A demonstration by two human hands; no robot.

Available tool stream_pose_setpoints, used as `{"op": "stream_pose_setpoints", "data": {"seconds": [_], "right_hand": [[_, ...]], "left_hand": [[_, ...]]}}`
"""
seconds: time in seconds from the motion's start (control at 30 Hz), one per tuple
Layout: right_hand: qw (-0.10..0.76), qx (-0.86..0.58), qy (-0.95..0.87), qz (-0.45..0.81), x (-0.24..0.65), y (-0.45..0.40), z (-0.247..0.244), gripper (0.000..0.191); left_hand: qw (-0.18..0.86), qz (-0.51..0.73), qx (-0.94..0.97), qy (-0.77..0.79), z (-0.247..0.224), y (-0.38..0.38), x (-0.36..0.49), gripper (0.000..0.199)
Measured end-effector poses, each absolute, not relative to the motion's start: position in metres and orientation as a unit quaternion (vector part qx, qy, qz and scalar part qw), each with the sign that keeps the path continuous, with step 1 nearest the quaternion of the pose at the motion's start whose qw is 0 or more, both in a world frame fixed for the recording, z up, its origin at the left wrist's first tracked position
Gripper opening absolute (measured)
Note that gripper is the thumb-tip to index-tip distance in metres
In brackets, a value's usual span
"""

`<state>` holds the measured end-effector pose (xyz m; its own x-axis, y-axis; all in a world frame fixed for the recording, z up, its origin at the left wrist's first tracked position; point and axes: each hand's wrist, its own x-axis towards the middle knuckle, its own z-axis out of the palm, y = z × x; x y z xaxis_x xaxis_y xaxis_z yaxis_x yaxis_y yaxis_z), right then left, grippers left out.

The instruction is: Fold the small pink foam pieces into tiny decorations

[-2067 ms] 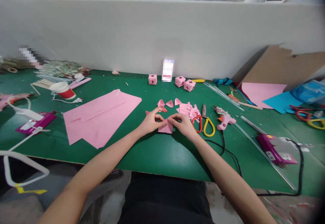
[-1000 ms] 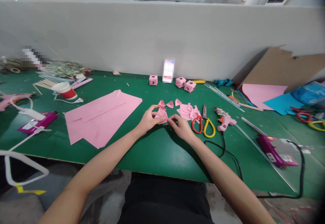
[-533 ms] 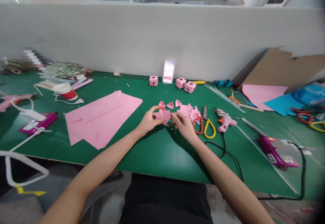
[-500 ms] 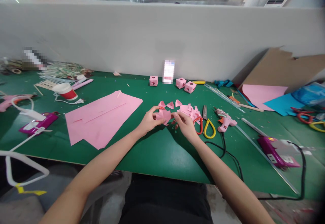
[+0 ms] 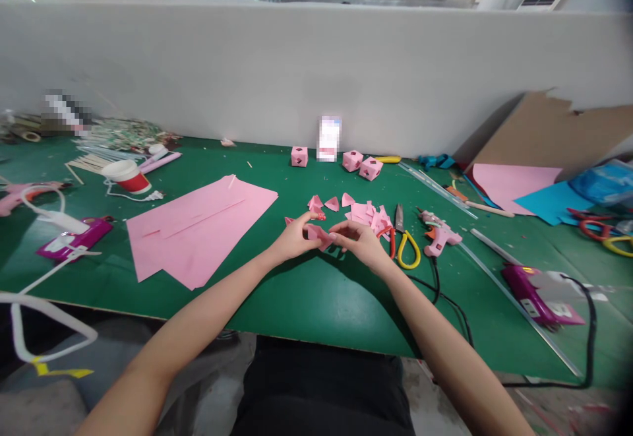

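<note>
Near the middle of the green table [image 5: 306,304], my left hand [image 5: 293,237] is closed on a folded pink paper piece [image 5: 321,235], part of which is hidden behind the fingers. My right hand [image 5: 357,241] pinches the right edge of the same piece with thumb and fingertips. Just beyond the hands lie small folded pink pieces [image 5: 332,204] and a pile of pink scraps [image 5: 366,213]. Scissors with red and yellow handles [image 5: 408,251] rest to the right of my right hand.
Large pink sheets [image 5: 198,238] lie at the left, near a paper cup [image 5: 129,177]. Pink cubes [image 5: 299,156] stand at the back beside a blurred upright screen [image 5: 328,139]. A pink glue gun [image 5: 439,233], its black cable and a purple power strip [image 5: 537,296] are on the right.
The pink paper between my hands has turned and looks narrower, with another tip showing left of my left hand. My right hand has shifted slightly down and left.
</note>
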<state>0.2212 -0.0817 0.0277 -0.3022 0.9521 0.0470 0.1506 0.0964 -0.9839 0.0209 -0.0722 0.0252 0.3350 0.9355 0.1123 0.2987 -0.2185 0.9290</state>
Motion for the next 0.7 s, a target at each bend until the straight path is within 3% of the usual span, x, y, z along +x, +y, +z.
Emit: {"op": "stream_pose_setpoints", "data": {"seconds": [0.43,0.7], "right_hand": [[0.403,-0.445,-0.616,0.510,0.223,-0.077,0.021,0.035],[0.413,-0.492,-0.714,0.278,0.220,-0.082,0.017,0.018]], "left_hand": [[0.435,0.350,0.704,0.438,0.022,-0.070,0.020,0.050],[0.471,0.342,0.682,0.442,0.024,-0.072,0.022,0.056]]}}
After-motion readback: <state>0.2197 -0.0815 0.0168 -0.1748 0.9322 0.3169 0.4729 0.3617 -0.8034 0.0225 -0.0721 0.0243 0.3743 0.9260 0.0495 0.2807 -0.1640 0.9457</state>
